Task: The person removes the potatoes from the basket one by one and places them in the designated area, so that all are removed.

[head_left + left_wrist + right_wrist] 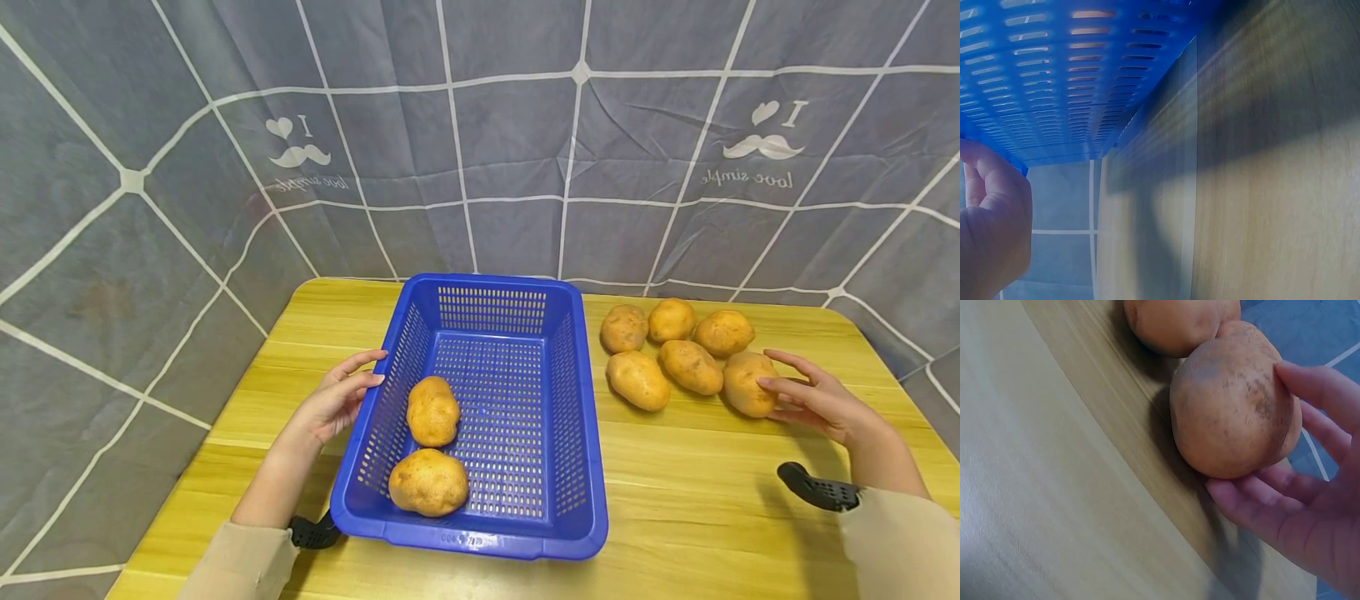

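A blue plastic basket (pixel 468 542) with slotted walls stands on the table, two potatoes (pixel 432 412) lying at its near left. My left hand (pixel 337 400) holds the basket's left rim, fingertips on the edge. From the left wrist, the hand (pixel 997 219) shows beside the basket's outer wall (pixel 1054 81), partly cut off by the frame. On the right, my right hand (pixel 817 400) grips the rightmost potato (pixel 747 385) of a group. Close up, the right hand's fingers (pixel 1241 494) curve round both sides of this speckled potato (pixel 1229 406), which sits against another potato (pixel 1175 322).
Several more potatoes (pixel 638 381) lie clustered on the wooden table (pixel 675 500) right of the basket. Grey curtain-like sheeting (pixel 517 158) with white lines rises behind the table and along its left side. Black straps (pixel 817 487) are at both wrists.
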Motion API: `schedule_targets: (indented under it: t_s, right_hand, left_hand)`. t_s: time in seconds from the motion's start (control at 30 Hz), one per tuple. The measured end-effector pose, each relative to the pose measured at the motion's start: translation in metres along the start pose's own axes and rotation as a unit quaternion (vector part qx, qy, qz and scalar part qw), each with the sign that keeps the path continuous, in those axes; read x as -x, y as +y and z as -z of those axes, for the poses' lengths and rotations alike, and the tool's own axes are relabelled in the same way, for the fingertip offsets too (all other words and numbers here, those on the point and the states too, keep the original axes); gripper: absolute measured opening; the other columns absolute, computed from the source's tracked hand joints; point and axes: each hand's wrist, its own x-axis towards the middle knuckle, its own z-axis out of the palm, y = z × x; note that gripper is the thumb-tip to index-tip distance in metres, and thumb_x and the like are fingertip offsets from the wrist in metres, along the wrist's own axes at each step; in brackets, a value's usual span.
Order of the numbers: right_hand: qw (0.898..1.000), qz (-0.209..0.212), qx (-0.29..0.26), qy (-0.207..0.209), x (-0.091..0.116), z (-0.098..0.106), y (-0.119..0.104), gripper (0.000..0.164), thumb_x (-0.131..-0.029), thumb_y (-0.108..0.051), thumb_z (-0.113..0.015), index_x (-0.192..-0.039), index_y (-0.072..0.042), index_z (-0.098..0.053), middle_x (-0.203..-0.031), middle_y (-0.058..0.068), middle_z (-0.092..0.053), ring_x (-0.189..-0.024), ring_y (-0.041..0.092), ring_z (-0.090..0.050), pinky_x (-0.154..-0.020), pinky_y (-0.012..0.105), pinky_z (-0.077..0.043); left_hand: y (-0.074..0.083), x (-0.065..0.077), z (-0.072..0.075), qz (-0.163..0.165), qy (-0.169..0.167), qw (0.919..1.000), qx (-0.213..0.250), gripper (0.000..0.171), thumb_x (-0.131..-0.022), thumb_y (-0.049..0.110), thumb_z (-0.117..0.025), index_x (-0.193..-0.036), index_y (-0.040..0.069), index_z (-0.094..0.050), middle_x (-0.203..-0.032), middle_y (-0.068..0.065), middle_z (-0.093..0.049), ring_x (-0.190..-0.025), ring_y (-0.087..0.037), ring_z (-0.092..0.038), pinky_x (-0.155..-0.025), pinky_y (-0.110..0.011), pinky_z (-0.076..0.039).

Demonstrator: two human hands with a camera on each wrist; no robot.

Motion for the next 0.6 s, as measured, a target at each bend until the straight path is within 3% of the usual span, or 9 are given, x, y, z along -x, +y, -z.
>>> schedule_targets:
  t_s: [0.6]
  right_hand:
    - [1.0, 0.007, 0.006, 0.001, 0.0003, 0.0021, -0.0026, 0.043, -0.094, -0.001, -0.05, -0.109, -0.041, -0.056, -0.099, -0.016, -0.06, -0.086, 0.006, -0.062, -0.068, 0.031, -0.057]
  left_hand:
    - [-0.001, -0.0001, 0.0, -0.002, -0.007, 0.9999, 0.012, 0.034, -0.092, -0.006, -0.045, -0.102, 0.019, -0.065, -0.089, -0.007, -0.066, -0.071, -0.015, -0.067, -0.061, -0.026, -0.057]
